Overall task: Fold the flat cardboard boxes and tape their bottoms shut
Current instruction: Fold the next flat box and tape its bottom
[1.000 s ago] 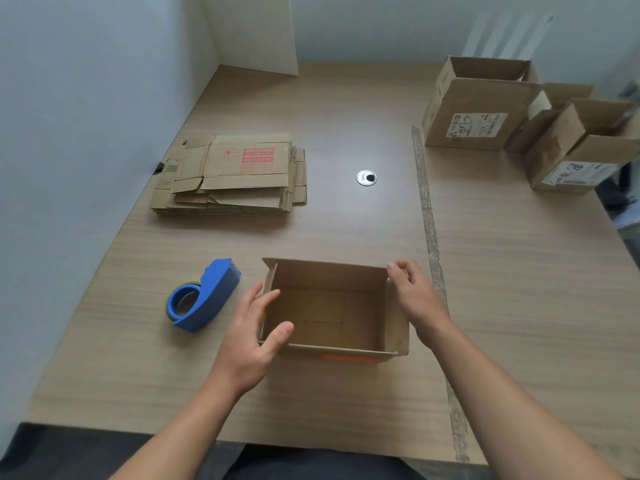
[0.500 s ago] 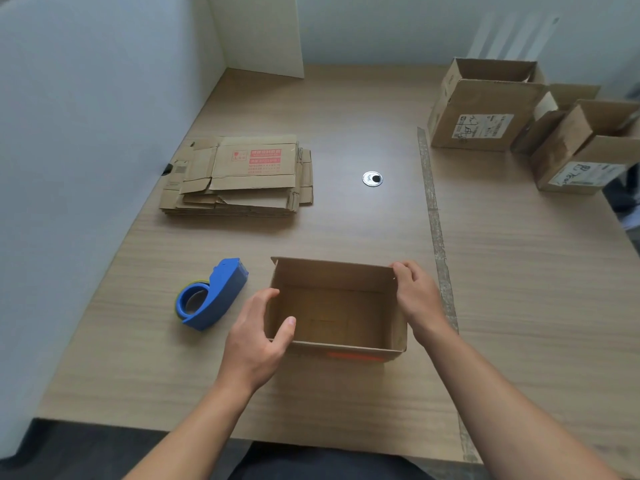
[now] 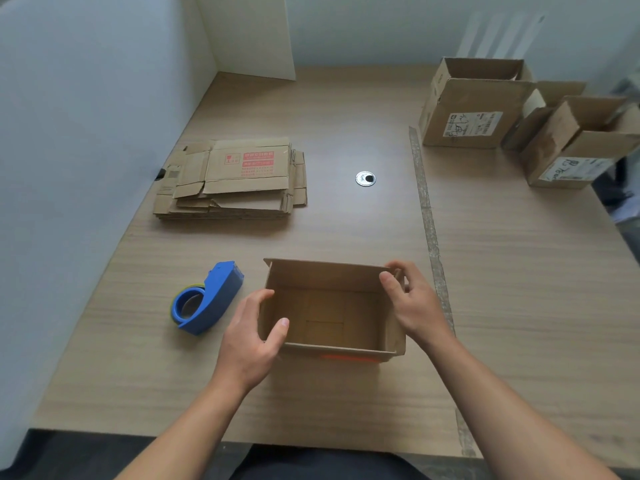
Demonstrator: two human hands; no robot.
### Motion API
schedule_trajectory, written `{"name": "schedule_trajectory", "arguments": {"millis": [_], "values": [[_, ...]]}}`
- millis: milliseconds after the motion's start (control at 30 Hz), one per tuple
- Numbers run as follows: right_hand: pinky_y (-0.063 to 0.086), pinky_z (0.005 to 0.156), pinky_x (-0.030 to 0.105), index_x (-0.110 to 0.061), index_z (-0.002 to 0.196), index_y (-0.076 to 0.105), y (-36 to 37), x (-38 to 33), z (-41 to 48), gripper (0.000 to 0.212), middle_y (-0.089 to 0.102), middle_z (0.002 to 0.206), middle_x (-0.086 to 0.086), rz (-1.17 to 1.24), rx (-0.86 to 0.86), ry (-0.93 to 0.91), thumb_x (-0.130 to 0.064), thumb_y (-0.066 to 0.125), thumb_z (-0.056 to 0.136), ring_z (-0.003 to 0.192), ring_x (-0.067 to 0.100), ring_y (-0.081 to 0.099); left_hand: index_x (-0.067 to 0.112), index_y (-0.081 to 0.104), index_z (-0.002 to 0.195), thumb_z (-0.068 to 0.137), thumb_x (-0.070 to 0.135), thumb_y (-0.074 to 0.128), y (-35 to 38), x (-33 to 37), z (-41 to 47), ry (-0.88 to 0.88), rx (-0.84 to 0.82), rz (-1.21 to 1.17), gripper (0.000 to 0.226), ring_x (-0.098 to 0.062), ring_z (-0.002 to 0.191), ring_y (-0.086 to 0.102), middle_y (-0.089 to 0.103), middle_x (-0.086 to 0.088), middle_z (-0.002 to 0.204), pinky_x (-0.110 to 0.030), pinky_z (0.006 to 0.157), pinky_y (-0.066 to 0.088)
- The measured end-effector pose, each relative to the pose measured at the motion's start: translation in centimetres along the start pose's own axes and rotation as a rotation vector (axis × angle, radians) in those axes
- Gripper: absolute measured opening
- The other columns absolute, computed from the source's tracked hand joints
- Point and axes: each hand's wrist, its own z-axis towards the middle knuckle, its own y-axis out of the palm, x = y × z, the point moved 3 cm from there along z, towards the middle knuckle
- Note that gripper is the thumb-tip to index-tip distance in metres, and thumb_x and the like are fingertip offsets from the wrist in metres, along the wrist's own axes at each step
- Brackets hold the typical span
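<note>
We see box (image 3: 325,317) upright on table (image 3: 519,306) near us, left hand (image 3: 249,341) pinching left wall, right hand (image 3: 415,306) pinching far-right corner. We'd lift evenly, keep walls square, avoid tape dispenser (image 3: 214,299).

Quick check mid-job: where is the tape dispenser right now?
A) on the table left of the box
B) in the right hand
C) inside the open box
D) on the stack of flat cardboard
A: the tape dispenser lies on the table left of the box; the left hand and the right hand grip the box.
</note>
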Motion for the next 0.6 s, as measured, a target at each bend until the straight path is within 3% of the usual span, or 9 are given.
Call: {"name": "schedule_trajectory", "arguments": {"millis": [133, 267, 333, 467, 600], "values": [[0.037, 0.063, 0.014, -0.027, 0.100, 0.060, 0.2, -0.1, -0.2, 0.006, 0.057, 0.082, -0.013, -0.028, 0.034, -0.005, -0.033, 0.058, 0.099, 0.069, 0.000, 0.050, 0.029, 0.052, 0.129, 0.081, 0.043, 0.061, 0.0, -0.1, -0.1, -0.028, 0.015, -0.018, 0.051, 0.006, 0.113, 0.045, 0.052, 0.017, 0.123, -0.020, 0.098, 0.035], [0.037, 0.072, 0.029, -0.024, 0.095, 0.057, 1.0, 0.0, 0.2, 0.008, 0.057, 0.085, -0.011, -0.051, 0.110, 0.036, -0.029, 0.054, 0.101, 0.081, 0.017, 0.054, 0.025, 0.052, 0.129, 0.084, 0.038, 0.065, 0.3, 0.1, -0.2, -0.039, 0.063, -0.022, 0.048, 0.006, 0.115, 0.044, 0.052, 0.016, 0.123, -0.013, 0.098, 0.032], [0.036, 0.076, 0.029, -0.022, 0.102, 0.060, 1.4, -0.3, 0.3, 0.008, 0.060, 0.092, -0.009, -0.086, 0.149, 0.050, -0.024, 0.052, 0.101, 0.091, 0.019, 0.057, 0.025, 0.052, 0.130, 0.086, 0.036, 0.067, 0.2, 0.1, -0.1, -0.062, 0.101, -0.033, 0.048, 0.006, 0.116, 0.044, 0.052, 0.015, 0.125, -0.018, 0.099, 0.032], [0.043, 0.090, 0.032, -0.024, 0.131, 0.059, 1.4, -0.7, -0.3, 0.030, 0.065, 0.103, -0.003, -0.108, 0.134, 0.052, -0.028, 0.050, 0.103, 0.104, 0.021, 0.062, 0.026, 0.051, 0.134, 0.089, 0.026, 0.070, 0.1, 0.1, 0.1, -0.049, 0.054, 0.006, 0.049, 0.004, 0.118, 0.042, 0.050, 0.016, 0.127, -0.021, 0.100, 0.032], [0.037, 0.091, 0.029, -0.019, 0.142, 0.050, 1.5, -0.3, -0.6, 0.039, 0.064, 0.114, 0.004, -0.186, 0.031, 0.017, -0.029, 0.048, 0.104, 0.111, 0.020, 0.057, 0.028, 0.048, 0.137, 0.086, 0.040, 0.065, -0.2, 0.1, 0.3, -0.045, 0.018, 0.005, 0.055, 0.005, 0.120, 0.041, 0.048, 0.016, 0.130, -0.021, 0.101, 0.031]]}}
